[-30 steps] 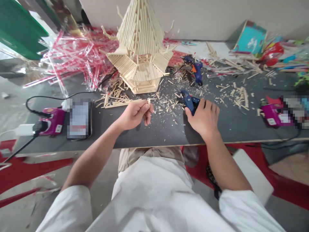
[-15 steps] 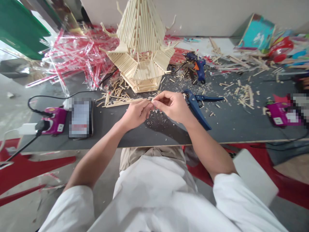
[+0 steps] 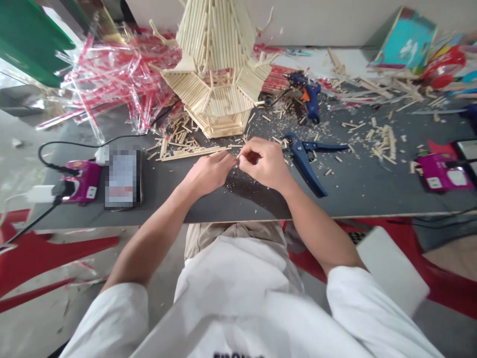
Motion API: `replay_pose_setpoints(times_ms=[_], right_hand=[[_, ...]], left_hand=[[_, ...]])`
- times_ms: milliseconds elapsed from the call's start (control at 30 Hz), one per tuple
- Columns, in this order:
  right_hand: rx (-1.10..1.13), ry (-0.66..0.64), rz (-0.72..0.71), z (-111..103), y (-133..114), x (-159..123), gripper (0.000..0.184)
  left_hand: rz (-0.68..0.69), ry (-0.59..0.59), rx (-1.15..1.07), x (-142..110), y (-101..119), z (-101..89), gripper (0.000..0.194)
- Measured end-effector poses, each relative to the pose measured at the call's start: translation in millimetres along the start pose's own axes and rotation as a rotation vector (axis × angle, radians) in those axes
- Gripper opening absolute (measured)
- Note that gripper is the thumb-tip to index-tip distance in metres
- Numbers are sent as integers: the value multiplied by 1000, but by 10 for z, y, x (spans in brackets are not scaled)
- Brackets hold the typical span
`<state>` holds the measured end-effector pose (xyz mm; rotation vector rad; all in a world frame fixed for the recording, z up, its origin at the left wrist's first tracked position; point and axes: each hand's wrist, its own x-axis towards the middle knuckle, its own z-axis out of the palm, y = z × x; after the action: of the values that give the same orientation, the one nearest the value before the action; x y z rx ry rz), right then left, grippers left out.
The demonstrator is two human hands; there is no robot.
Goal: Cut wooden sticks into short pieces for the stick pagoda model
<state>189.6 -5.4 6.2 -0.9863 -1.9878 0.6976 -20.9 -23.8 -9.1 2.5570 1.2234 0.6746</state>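
Observation:
My left hand is closed above the dark table, its fingertips meeting those of my right hand. My right hand makes a pinch with thumb and forefinger. A tiny pale bit seems to sit between the fingertips, too small to name. Just beyond them lie several thin wooden sticks. A tiered model built of sticks rises behind my hands. To the right of my right hand rests a blue-handled cutter, and farther back a blue glue gun.
A phone and a purple power socket are at the left, with cables. Crumpled red-and-clear wrappers heap up behind. Cut stick pieces are scattered at right, near another purple socket.
My view has shifted slightly. My right hand's fingers are a little more arched, and the left fingers are straighter. Both hands stay together at the fingertips.

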Motion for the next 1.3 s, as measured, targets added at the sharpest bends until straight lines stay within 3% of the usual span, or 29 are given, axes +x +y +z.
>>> replay_pose_setpoints(times_ms=[100,200,433,833,1033,1300], right_hand=[[-50,-30,-30,-17,27,-8,12],[-30,-50,1,-52,27,-10,10],[234,-45,79,-115,33,-48,27],[266,-55,100,-62,43,-60,27],[185,-77,116,-66,42,-64,19],[294,-159,169,-62,51,-90,20]], left_hand=[[-14,-35,6,-7,12,6,26],[-21,-9,-126,2,12,11,24],[-83,9,-436,34,31,-33,30],[-79,-64,-472,30,63,-50,33],[-69,-102,-431,18,59,-46,23],[-67,-130,-454,14,47,-67,27]])
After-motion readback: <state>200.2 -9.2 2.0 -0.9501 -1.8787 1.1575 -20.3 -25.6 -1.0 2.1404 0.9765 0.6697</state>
